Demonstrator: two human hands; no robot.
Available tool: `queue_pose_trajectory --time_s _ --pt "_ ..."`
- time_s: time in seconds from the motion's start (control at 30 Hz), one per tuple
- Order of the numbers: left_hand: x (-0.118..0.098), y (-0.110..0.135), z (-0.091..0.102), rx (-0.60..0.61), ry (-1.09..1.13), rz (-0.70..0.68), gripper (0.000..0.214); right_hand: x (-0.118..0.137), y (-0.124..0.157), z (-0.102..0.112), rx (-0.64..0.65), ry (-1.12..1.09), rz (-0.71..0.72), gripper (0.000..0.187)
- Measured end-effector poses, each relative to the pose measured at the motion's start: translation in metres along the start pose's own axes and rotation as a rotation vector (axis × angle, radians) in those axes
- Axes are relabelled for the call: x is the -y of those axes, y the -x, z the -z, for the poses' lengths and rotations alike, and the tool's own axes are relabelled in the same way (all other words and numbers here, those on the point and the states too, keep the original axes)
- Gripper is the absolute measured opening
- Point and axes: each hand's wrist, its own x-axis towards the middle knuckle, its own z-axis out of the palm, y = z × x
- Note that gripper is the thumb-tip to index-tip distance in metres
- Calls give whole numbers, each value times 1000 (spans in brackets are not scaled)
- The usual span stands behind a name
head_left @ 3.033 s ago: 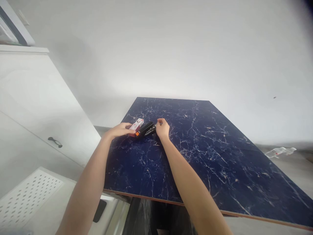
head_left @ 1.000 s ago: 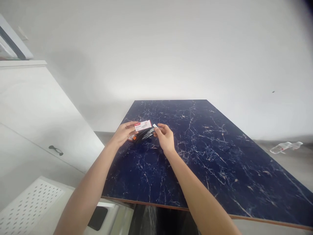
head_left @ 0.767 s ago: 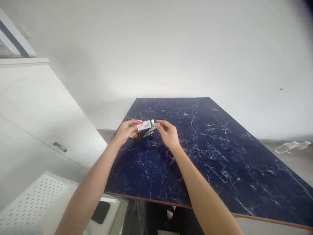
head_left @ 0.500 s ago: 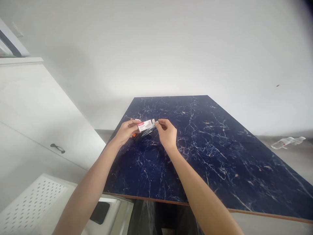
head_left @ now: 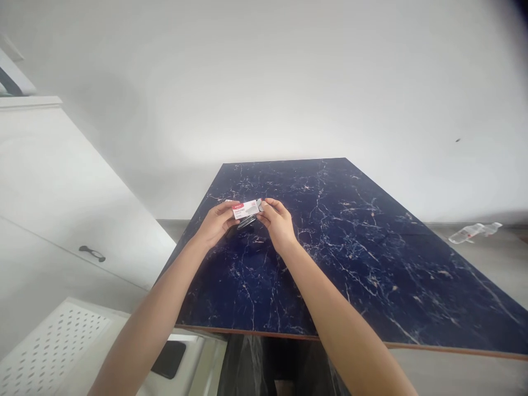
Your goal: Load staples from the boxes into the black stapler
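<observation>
Between my two hands is a small white and red cardboard box, held above the dark blue marbled table. My left hand grips its left end, thumb and fingers closed on it. At the right end, my right hand pinches the box near its grey-looking end; whether a flap is tucked there is too small to tell. Behind and below the box lie some dark, shiny slim items on the table, partly hidden by the box and my left hand.
The marbled table meets a pale wall at its far end. A white cabinet with a dark handle stands on the left. Below it are a white perforated panel and a black phone-like slab. A clear plastic bottle lies on the right.
My right hand has moved slightly left, closing in on the right end of the box. The grey piece that stuck out there now shows less. The camera view has shifted a little.
</observation>
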Motion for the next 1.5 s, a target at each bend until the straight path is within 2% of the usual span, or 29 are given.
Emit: queue_pose_trajectory --time_s 0.1,0.37,0.57,0.77,1.0,1.2,1.33,1.5 --pt "0 0 1 9 8 8 27 2 -1 3 7 7 -36 33" --pt "-5 4 -2 46 -4 42 31 0 -4 6 0 239 31 26" --pt "-3 6 -7 76 -27 -23 32 5 -2 7 15 130 4 24" --pt "-1 6 -8 106 -18 -31 34 -3 -3 9 71 85 -62 31" --pt "1 4 -7 80 -23 -35 32 -8 -2 6 -30 202 25 32" --pt "-1 6 -10 83 -59 -38 37 -7 0 6 -38 264 34 32" --pt "-3 9 -11 70 -162 -56 42 -8 -1 9 72 322 52 35" --pt "-8 7 -6 9 -224 -148 46 -1 2 10 287 276 -80 46"
